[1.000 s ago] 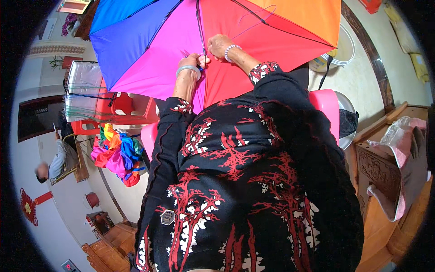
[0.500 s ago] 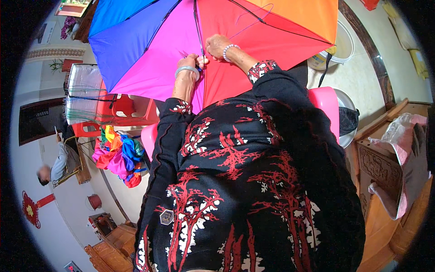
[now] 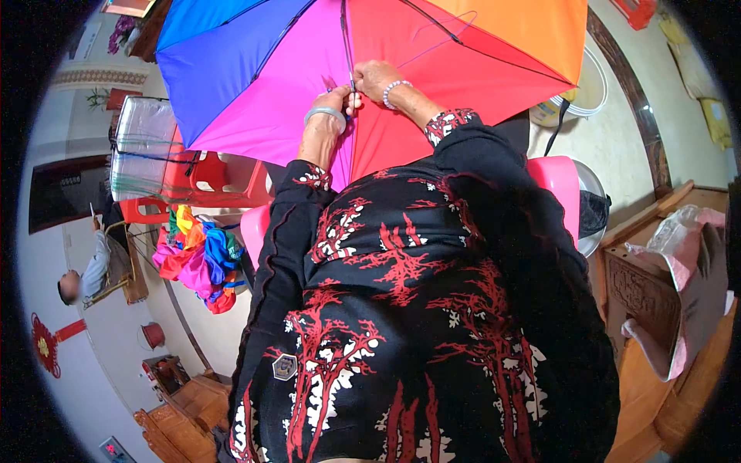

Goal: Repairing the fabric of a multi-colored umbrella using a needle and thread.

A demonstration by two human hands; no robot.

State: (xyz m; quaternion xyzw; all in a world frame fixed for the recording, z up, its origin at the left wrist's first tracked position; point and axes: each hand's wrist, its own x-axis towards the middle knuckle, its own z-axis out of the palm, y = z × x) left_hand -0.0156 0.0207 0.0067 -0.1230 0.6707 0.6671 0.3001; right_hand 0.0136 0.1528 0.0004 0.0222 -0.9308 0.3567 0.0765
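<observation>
A rainbow umbrella (image 3: 262,96) is spread out in front of me, its dark ribs facing me. At the rib (image 3: 345,35) between the pink and red panels, my two hands meet. My left hand (image 3: 332,104) is closed, its fingertips pinching this rib; a small pointed thing sticks up beside them, too indistinct to name. My right hand (image 3: 375,80) is closed too, its fingertips on the same rib just above; what they pinch is hidden. A thin purple thread (image 3: 432,48) loops over the red panel toward my right hand.
Left of me lies a heap of colourful cloth (image 3: 202,258), near red stools (image 3: 220,181) and a plastic-wrapped stack (image 3: 143,147). A white bucket (image 3: 590,85) and a metal basin (image 3: 590,201) stand on the right. Beyond the heap sits another person (image 3: 96,266).
My right hand has closed in on the rib, its fingertips now beside those of my left hand. The left hand keeps its hold. The whole view has shifted slightly.
</observation>
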